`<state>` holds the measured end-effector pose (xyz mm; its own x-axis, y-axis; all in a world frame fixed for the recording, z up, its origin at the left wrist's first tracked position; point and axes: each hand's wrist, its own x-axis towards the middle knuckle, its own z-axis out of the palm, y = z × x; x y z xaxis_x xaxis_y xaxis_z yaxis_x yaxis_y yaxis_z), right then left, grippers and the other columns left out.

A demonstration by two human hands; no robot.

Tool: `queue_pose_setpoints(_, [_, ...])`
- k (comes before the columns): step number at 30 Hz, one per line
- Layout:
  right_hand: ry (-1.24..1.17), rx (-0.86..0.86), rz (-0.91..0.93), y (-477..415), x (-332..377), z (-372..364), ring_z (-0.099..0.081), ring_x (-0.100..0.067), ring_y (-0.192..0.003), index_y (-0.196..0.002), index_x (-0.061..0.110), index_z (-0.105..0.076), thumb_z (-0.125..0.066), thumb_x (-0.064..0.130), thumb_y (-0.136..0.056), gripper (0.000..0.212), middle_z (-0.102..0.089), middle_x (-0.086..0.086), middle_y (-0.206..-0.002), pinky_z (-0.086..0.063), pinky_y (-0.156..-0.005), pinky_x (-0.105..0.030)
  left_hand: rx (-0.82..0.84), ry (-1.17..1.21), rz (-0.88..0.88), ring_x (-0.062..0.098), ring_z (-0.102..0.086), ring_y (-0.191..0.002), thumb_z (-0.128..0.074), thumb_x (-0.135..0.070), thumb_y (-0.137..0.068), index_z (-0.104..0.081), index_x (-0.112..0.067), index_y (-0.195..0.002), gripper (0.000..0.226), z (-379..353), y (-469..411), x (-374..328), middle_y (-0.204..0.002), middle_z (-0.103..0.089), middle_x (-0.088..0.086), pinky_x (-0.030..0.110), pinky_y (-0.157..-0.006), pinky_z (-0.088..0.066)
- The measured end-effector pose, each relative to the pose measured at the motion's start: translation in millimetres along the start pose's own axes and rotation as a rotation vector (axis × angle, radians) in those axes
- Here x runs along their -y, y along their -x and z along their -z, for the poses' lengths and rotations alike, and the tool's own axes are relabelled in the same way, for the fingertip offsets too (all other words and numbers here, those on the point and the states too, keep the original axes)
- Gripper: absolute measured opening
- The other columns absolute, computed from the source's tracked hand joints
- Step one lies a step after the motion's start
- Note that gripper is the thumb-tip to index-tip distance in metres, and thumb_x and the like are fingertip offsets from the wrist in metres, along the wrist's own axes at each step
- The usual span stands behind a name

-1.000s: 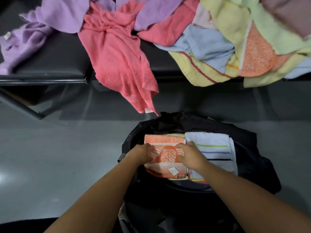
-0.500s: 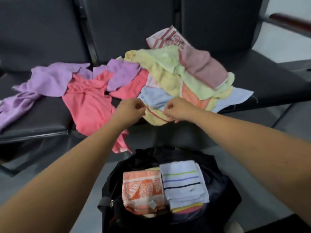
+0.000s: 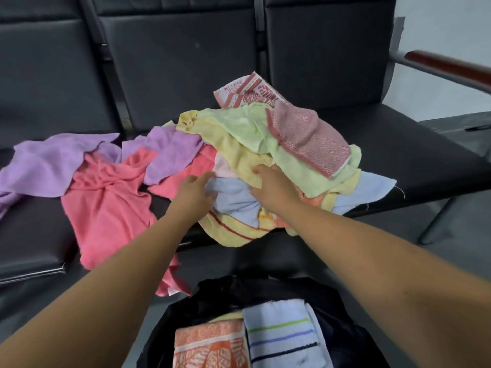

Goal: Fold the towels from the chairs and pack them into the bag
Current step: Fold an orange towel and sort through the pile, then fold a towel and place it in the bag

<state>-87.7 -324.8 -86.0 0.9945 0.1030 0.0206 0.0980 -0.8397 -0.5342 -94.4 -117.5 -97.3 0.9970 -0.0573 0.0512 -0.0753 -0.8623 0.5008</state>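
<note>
A heap of loose towels lies on the black chairs (image 3: 414,158). In it, a light blue towel (image 3: 235,201) sits above a yellow red-striped towel (image 3: 229,233). My left hand (image 3: 195,193) grips the blue towel's left edge. My right hand (image 3: 275,188) lays its fingers on a yellow towel (image 3: 239,152) just right of the blue one, thumb down by the blue cloth. Below, the black bag (image 3: 212,290) stands open with a folded orange patterned towel (image 3: 210,346) and a folded white striped towel (image 3: 281,338) side by side.
A coral towel (image 3: 106,211) hangs over the seat edge at left, beside purple towels (image 3: 47,166). A pale green towel (image 3: 295,166) and a red speckled one (image 3: 310,139) top the heap. A brown armrest (image 3: 449,66) juts out at right. Grey floor surrounds the bag.
Both hands left the folded orange towel in the bag, rose to the heap's front edge, then pushed further in onto the light blue and yellow towels. The view tilted up.
</note>
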Motion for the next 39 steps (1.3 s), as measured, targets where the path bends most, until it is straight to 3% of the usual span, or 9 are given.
queue_pose_setpoints(4, [-0.018,-0.151,0.031,-8.8,-7.6,-2.8,-0.059,-0.032,-0.086,-0.09,0.016,-0.06,-0.051,0.012,-0.094,0.011,-0.054,-0.008,-0.099,-0.048,-0.071,-0.037,-0.104,0.012,-0.045,0.024,-0.046,-0.086,-0.06,-0.011,-0.096,-0.067,-0.006,-0.12,0.026,7.0,0.2,1.0,-0.096,-0.047,0.011,0.028,-0.073,-0.031])
queue_pose_setpoints(6, [-0.079,-0.196,0.054,-9.5,-8.6,3.5,-0.059,-0.031,-0.08,-0.077,0.019,-0.054,-0.055,0.018,-0.096,0.019,-0.058,-0.008,-0.089,-0.041,-0.063,-0.034,-0.135,0.04,-0.054,0.023,-0.048,-0.085,-0.061,-0.011,-0.096,-0.069,-0.007,-0.113,0.02,13.5,2.8,-1.8,-0.097,-0.049,0.011,0.027,-0.07,-0.032])
queue_pose_setpoints(18, [-0.346,-0.281,0.227,51.7,58.3,92.3,-0.048,-0.021,-0.064,-0.075,-0.003,-0.061,-0.056,0.02,-0.102,0.036,-0.059,-0.02,-0.07,-0.037,-0.06,-0.035,-0.208,0.281,-0.047,0.009,-0.061,-0.095,-0.062,-0.033,-0.098,-0.064,-0.025,-0.127,0.03,95.2,49.4,-68.9,-0.108,-0.063,-0.01,0.018,-0.078,-0.045])
queue_pose_setpoints(21, [-0.416,-0.238,0.323,79.0,88.4,121.7,-0.046,-0.014,-0.066,-0.074,-0.002,-0.059,-0.056,0.02,-0.103,0.036,-0.052,-0.015,-0.066,-0.036,-0.064,-0.033,-0.077,0.743,0.099,0.022,-0.07,-0.098,-0.058,-0.047,-0.099,-0.052,-0.026,-0.14,0.046,104.8,66.9,-85.5,-0.111,-0.069,0.005,0.044,-0.094,-0.057])
queue_pose_setpoints(25, [-0.616,-0.113,0.382,115.9,120.2,155.9,-0.058,-0.01,-0.076,-0.093,0.005,-0.074,-0.058,0.019,-0.103,0.024,-0.067,-0.007,-0.079,-0.048,-0.073,-0.03,0.225,1.241,0.044,0.027,-0.071,-0.102,-0.059,-0.047,-0.099,-0.048,-0.03,-0.143,0.049,118.5,81.1,-107.2,-0.121,-0.068,0.012,0.041,-0.093,-0.057])
queue_pose_setpoints(29, [-0.682,-0.057,0.362,138.1,130.7,173.3,-0.058,-0.011,-0.078,-0.1,0.0,-0.07,-0.056,0.021,-0.104,0.026,-0.064,-0.003,-0.084,-0.048,-0.074,-0.03,0.083,1.132,-0.085,0.013,-0.07,-0.08,-0.056,-0.005,-0.1,-0.067,-0.009,-0.103,0.012,133.1,100.1,-126.3,-0.086,-0.071,0.003,0.025,-0.08,-0.057])
queue_pose_setpoints(32, [-0.409,0.029,0.355,149.4,115.2,181.3,-0.055,0.004,-0.065,-0.089,0.011,-0.067,-0.069,0.025,-0.095,0.015,-0.06,0.006,-0.078,-0.041,-0.058,-0.01,-0.063,1.008,-0.067,0.017,-0.071,-0.072,-0.058,-0.003,-0.099,-0.065,-0.006,-0.092,0.011,152.7,113.7,-128.0,-0.083,-0.068,0.009,0.023,-0.068,-0.058])
queue_pose_setpoints(35, [0.004,0.135,0.221,146.1,78.5,174.2,-0.04,-0.011,-0.06,-0.074,0.012,-0.052,-0.07,0.013,-0.088,0.023,-0.043,0.002,-0.068,-0.029,-0.05,-0.021,-0.167,1.041,-0.019,0.021,-0.069,-0.068,-0.053,-0.002,-0.099,-0.063,-0.01,-0.085,0.019,178.2,127.4,-129.0,-0.075,-0.069,0.009,0.022,-0.058,-0.055])
queue_pose_setpoints(39, [-0.171,0.093,0.012,139.8,31.2,174.1,-0.043,-0.023,-0.068,-0.071,0.0,-0.061,-0.066,0.009,-0.086,0.017,-0.05,-0.009,-0.069,-0.036,-0.062,-0.031,-0.117,0.948,0.031,0.021,-0.07,-0.061,-0.051,-0.008,-0.102,-0.059,-0.01,-0.09,0.014,202.6,149.3,-132.6,-0.078,-0.067,0.012,0.021,-0.051,-0.053])
